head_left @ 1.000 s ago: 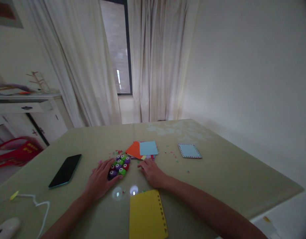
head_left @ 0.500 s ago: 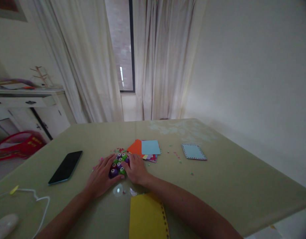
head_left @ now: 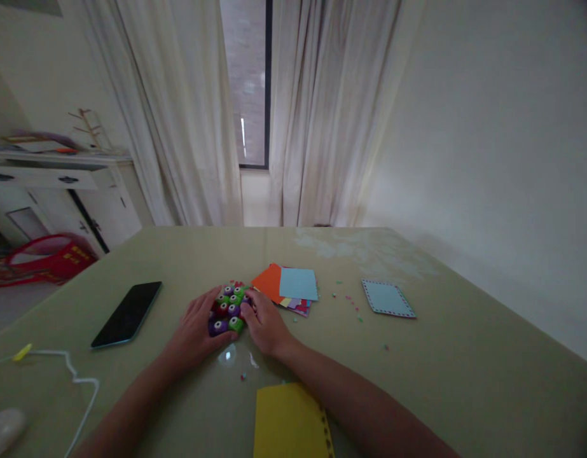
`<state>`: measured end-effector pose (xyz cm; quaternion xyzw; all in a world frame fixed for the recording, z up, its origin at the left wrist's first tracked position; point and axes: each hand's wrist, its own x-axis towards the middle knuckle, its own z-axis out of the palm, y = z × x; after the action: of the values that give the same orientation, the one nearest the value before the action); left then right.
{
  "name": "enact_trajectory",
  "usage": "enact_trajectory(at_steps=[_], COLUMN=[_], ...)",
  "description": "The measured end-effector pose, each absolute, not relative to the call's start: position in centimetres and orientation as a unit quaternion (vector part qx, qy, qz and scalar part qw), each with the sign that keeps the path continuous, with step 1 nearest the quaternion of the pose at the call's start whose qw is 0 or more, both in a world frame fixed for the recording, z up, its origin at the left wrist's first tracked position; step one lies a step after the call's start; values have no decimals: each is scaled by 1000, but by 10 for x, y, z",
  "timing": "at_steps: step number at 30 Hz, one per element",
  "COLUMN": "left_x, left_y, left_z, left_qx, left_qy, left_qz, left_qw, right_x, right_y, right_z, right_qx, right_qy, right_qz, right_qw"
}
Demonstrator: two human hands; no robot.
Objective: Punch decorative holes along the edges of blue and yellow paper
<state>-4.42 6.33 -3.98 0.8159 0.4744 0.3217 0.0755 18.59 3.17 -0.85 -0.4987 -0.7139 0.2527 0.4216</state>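
Left hand: here's the left hand [head_left: 195, 327], spread wide, thumb well apart from the fingers, curving round the near left side of the cluster.
Right hand: and the right hand [head_left: 267, 324], bent in at the cluster's right edge, thumb over the pieces there; whether it pinches a single one, I cannot tell.
Knobs: right between the two hands sits the cluster of knobs [head_left: 231, 308], purple, green and red, packed close, most with a pale, dark-centred top; fingers hide some of the outer ones.
Paper pile: just beyond the right hand, orange paper [head_left: 268, 283] and light blue paper [head_left: 299, 284] lie over other coloured sheets, edges poking out.
Dotted card: farther off to the right of the right hand, a pale blue card [head_left: 388, 298] with a row of marks round its border.
Paper bits: tiny paper bits [head_left: 354, 304] dot the stretch from the right hand toward that card.
Yellow sheet: nearer than both hands, a yellow sheet [head_left: 290, 423], its right edge lined with dark marks and partly under the right forearm.
Phone: left of the left hand, a dark-screened phone [head_left: 127, 315], lying at a slant.
Cord: nearer than the phone, left of the left forearm, a white cord [head_left: 71, 369] bends along the table [head_left: 202, 248].
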Motion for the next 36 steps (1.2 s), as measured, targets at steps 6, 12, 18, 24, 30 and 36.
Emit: enact_trajectory(at_steps=[6, 12, 18, 24, 30, 36], left_x=[-71, -90, -95, -74, -57, -55], left_y=[65, 70, 64, 55, 49, 44], left_z=[-29, -20, -18, -13, -11, -6], left_qx=[774, 772, 781, 804, 828, 840], left_qy=[521, 511, 503, 490, 458, 449], left_qz=[314, 291, 289, 308, 301, 285], left_qw=[175, 240, 232, 138, 115, 106], right_x=[191, 192, 190, 192, 190, 189], right_y=[27, 26, 24, 22, 18, 17], right_z=[-5, -9, -9, -2, -1, -1], right_qx=[-510, -498, -489, -491, -490, -500], right_qy=[-689, -709, -722, -718, -760, -782], right_qz=[282, 261, 242, 227, 199, 186], right_qw=[431, 426, 425, 439, 377, 322])
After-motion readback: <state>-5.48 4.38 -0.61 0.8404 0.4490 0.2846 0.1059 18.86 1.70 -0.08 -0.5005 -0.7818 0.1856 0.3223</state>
